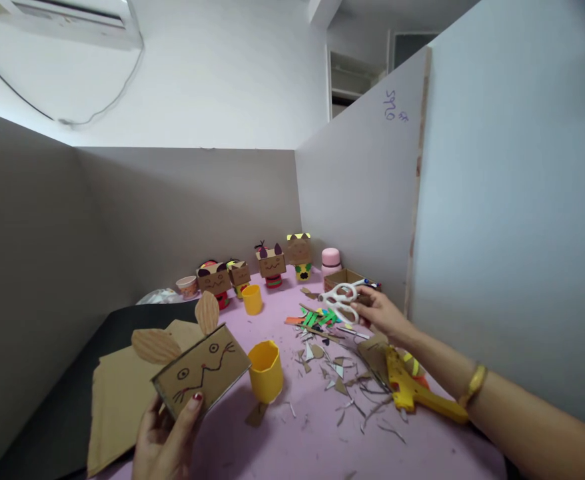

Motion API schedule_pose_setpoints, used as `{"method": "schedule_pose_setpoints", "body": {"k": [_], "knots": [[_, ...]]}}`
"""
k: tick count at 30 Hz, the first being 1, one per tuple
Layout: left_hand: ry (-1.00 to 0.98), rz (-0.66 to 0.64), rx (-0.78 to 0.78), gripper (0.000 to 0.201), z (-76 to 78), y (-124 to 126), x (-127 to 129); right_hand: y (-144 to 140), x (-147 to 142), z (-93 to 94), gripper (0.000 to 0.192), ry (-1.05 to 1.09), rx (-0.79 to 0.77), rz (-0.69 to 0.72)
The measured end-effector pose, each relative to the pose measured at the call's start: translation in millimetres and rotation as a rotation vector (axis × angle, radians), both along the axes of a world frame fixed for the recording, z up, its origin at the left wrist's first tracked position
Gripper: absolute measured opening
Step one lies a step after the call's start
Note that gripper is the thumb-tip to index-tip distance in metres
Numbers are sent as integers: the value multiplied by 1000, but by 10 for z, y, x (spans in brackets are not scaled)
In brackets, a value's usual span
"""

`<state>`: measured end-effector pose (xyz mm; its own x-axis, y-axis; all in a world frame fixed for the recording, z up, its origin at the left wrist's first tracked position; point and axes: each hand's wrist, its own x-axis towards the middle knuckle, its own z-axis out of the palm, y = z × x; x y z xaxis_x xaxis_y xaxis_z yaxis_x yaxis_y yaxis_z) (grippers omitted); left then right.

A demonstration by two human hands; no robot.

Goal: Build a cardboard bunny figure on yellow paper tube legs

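Note:
My left hand [165, 433] grips a small cardboard box [202, 373] with a drawn animal face and two oval cardboard ears, held tilted above a flat cardboard sheet [117, 400]. My right hand [380, 312] reaches out to the right side of the pink table and holds white scissors [340, 300] by their handles, just in front of a small open cardboard box [345, 277]. A yellow cup [266, 370] stands between my two hands.
Several cardboard figures [271, 263] with faces stand along the back wall, with a second yellow cup [252, 299] and a pink bottle [330, 260]. Paper scraps [340, 373] and green strips [320, 317] litter the pink mat. A yellow glue gun [412, 393] lies under my right forearm. Partition walls close in left, back and right.

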<state>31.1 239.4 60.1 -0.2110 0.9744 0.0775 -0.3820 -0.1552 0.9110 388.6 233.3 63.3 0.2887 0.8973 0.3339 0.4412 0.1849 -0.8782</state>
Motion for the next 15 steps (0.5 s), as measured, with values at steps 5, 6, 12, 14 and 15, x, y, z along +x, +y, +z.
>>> {"method": "schedule_pose_setpoints", "body": {"k": [5, 6, 12, 14, 15], "knots": [[28, -24, 24, 64, -37, -10, -27, -19, 306, 248, 21, 243, 74, -150], [29, -28, 24, 66, -41, -12, -30, 8, 362, 275, 21, 279, 76, -187], [29, -6, 24, 69, -52, -23, -21, 211, 556, 255, 22, 431, 15, -339], [26, -1, 18, 69, -62, -20, -23, 237, 576, 219, 22, 439, 20, -339], [25, 2, 15, 69, -67, -17, -26, 239, 582, 201, 22, 426, 35, -329]]}}
